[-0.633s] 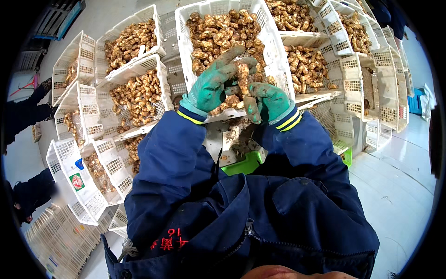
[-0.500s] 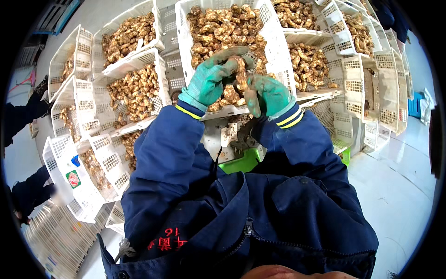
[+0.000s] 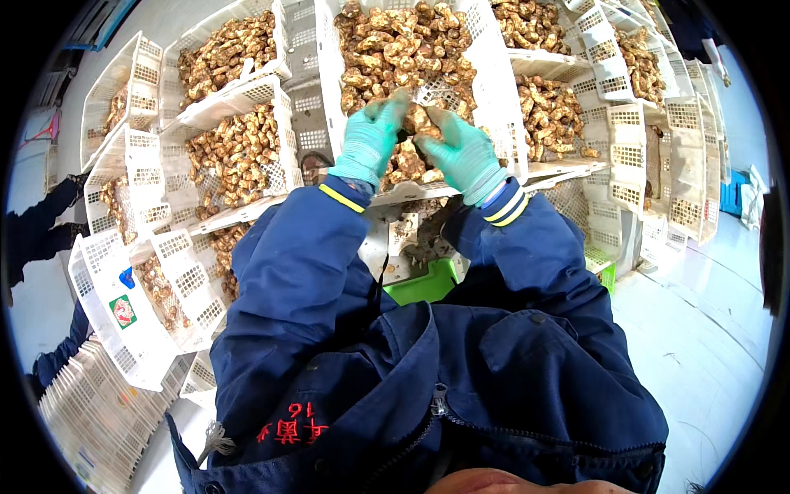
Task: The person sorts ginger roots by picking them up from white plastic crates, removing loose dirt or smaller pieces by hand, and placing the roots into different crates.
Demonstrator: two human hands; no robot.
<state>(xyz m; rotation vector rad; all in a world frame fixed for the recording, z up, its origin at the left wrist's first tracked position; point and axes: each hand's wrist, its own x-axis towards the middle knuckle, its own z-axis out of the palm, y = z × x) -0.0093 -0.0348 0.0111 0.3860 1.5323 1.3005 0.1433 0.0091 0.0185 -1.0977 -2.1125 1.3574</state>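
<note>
Both my hands wear green gloves and meet over the near half of a white basket [image 3: 327,82] heaped with brown-and-cream mushrooms [image 3: 403,49]. Between them lies one stubby mushroom [image 3: 422,123]. My left hand [image 3: 373,140] is closed, its curled fingers against the mushroom's left side and their tips partly hidden. My right hand [image 3: 465,156] grips the same mushroom from the right, thumb below and fingers above. More mushrooms lie right under my hands, close to the basket's near wall.
White baskets of mushrooms stand at left [image 3: 234,148] and right [image 3: 550,115]. A green plastic piece [image 3: 424,282] is below my forearms. Stacked baskets [image 3: 115,412] stand at lower left. Another person's dark sleeve [image 3: 45,214] shows at the left edge.
The long mushroom held upright between my hands is now lower and foreshortened, nearer the heap. My hands have turned and drawn closer together, with the right one shifted slightly left.
</note>
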